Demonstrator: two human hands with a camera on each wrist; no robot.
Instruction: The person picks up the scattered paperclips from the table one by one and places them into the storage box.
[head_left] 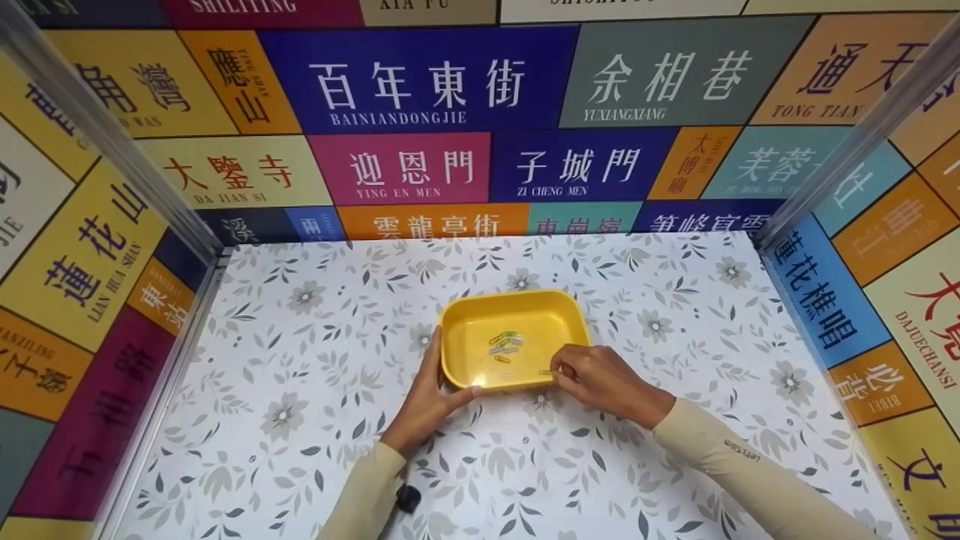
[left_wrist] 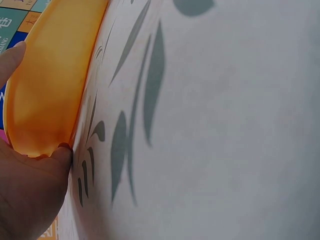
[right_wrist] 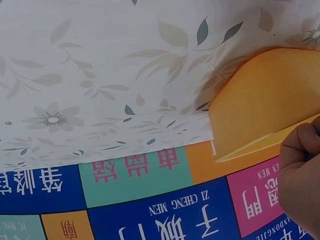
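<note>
A yellow plastic tray (head_left: 517, 301) with rounded corners sits on the table, several small coloured paper clips (head_left: 504, 343) lying loose on its floor. My left hand (head_left: 429, 390) grips the tray's front left corner, fingers along the left wall and thumb on the front rim. In the left wrist view, the thumb and a finger of this hand (left_wrist: 30, 195) bracket the tray wall. Over the front right rim is my right hand (head_left: 600, 377), its fingers curled and pinching a small greenish paper clip (head_left: 546, 373). The right wrist view hides these fingertips.
A white cloth with grey flowers and leaves (head_left: 300, 375) covers the table. Upright panels with coloured Chinese signs (head_left: 420, 82) enclose the back and both sides, with clear corner posts (head_left: 124, 142). A small black object (head_left: 408, 498) is at the left sleeve.
</note>
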